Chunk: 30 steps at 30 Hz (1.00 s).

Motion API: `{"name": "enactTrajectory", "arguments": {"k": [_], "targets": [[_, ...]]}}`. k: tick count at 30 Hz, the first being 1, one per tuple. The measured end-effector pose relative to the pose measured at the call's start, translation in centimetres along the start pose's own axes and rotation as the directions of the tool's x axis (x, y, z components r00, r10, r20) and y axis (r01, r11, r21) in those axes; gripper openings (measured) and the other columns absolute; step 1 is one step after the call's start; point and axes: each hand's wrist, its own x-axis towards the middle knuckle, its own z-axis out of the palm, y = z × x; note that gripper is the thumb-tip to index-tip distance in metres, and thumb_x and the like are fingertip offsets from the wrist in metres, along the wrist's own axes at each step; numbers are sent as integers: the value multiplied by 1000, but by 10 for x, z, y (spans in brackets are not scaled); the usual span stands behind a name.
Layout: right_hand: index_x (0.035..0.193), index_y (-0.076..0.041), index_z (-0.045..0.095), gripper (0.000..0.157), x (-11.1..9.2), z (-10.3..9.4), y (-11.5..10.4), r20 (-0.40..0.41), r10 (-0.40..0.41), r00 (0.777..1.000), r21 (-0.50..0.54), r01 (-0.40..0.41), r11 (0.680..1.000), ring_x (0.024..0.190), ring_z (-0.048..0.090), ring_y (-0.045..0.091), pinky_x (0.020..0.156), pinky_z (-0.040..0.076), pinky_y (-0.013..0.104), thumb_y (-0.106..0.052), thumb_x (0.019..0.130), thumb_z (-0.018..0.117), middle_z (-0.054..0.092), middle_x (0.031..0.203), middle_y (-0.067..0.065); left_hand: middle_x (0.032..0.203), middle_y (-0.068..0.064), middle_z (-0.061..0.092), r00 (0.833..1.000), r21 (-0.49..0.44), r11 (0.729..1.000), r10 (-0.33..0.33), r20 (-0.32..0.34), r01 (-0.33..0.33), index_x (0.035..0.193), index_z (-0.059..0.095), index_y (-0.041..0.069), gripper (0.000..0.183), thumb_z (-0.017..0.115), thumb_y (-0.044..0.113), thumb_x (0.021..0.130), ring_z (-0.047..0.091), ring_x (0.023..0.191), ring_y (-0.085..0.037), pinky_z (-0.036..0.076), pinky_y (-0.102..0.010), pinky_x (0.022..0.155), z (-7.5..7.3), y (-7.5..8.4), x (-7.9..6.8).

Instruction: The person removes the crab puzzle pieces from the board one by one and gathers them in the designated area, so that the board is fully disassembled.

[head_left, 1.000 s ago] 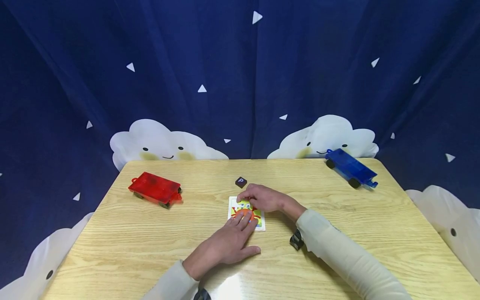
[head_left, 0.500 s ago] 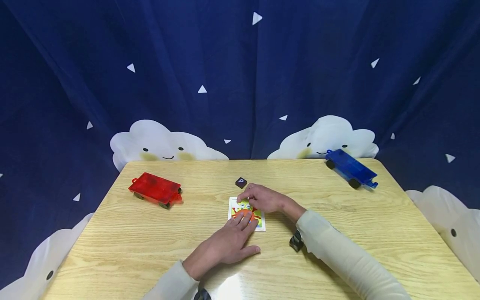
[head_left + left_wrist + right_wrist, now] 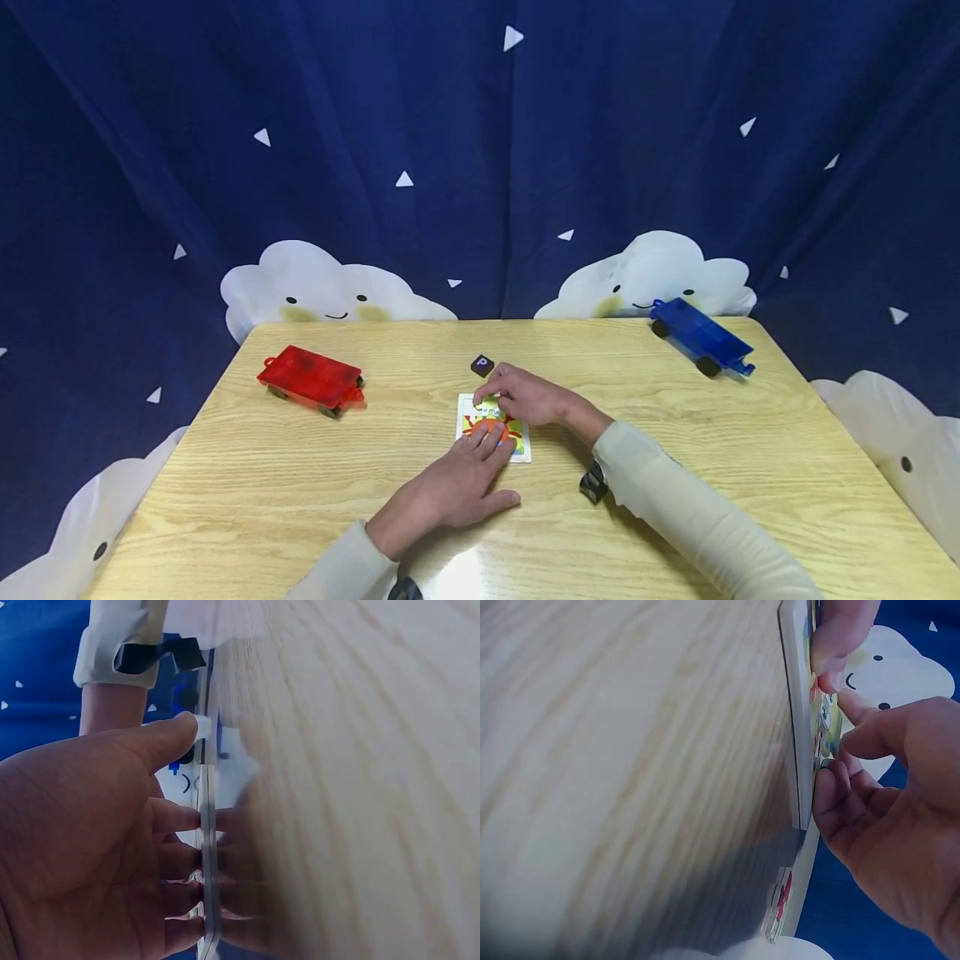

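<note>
A small square crab puzzle (image 3: pixel 518 431) in a white frame lies flat on the table in the head view. My left hand (image 3: pixel 459 490) rests on its lower part with the fingers straight, and the fingertips (image 3: pixel 187 930) touch the board (image 3: pixel 209 862) in the left wrist view. From the upper right, my right hand (image 3: pixel 531 397) pinches a yellow puzzle piece (image 3: pixel 828 724) with the crab's eyes between thumb and finger. The piece tilts up from the board (image 3: pixel 802 742) in the right wrist view. Its lower edge is partly hidden by the fingers.
A dark tile marked P (image 3: pixel 482 365) lies just behind the puzzle. A red toy wagon (image 3: pixel 311 379) stands at the left and a blue toy wagon (image 3: pixel 701 333) at the back right. Behind the table (image 3: pixel 300 483) hangs a dark blue curtain (image 3: pixel 420 100).
The eyes part of the puzzle has tilted under my right fingers and now catches the light. Both hands have stayed almost in place.
</note>
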Motion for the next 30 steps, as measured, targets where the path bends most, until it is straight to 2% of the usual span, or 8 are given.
{"name": "enactTrajectory", "arguments": {"k": [6,12,17,21,26,30], "targets": [[117,-12,77,34,-1,0,-2,-32,1,999,2,-1,1000,90,51,15,84,45,32,4,101,52,62,98,2,166,-20,24,1000,-4,1000,-2,-2,2,160,35,4,74,50,52,106,17,154,-32,24,-49,121,0,0,0],[112,-12,77,26,1,1,1,-75,-17,997,11,18,1000,94,56,16,90,47,35,0,103,55,67,106,4,166,-20,24,1000,8,1000,-7,3,7,160,36,5,74,50,53,106,18,154,-32,24,-48,121,1,0,2],[116,-9,76,23,2,1,4,-97,7,995,32,-4,999,101,61,14,94,49,35,-1,104,57,71,113,2,167,-19,24,1000,10,1000,-15,12,15,160,35,5,74,49,54,106,18,154,-31,23,-48,121,1,0,2],[115,-7,75,20,2,2,6,-123,38,992,65,-31,997,98,61,12,90,50,33,-3,104,59,72,110,1,166,-19,24,1000,17,1000,-13,11,12,160,35,5,74,49,53,106,18,154,-32,23,-47,121,0,0,3],[107,-8,76,18,2,3,6,-143,55,988,69,-46,997,84,59,11,80,50,30,-2,103,60,72,98,1,166,-20,26,1000,12,1000,-7,5,7,159,36,4,73,50,52,106,20,154,-32,25,-48,121,-1,1,2],[107,-8,77,18,3,3,4,-158,77,984,68,-67,995,81,59,9,78,50,29,-2,102,61,73,97,0,165,-21,27,1000,7,1000,-4,1,4,159,37,3,73,51,51,106,20,154,-33,25,-49,120,-1,1,2]]}}
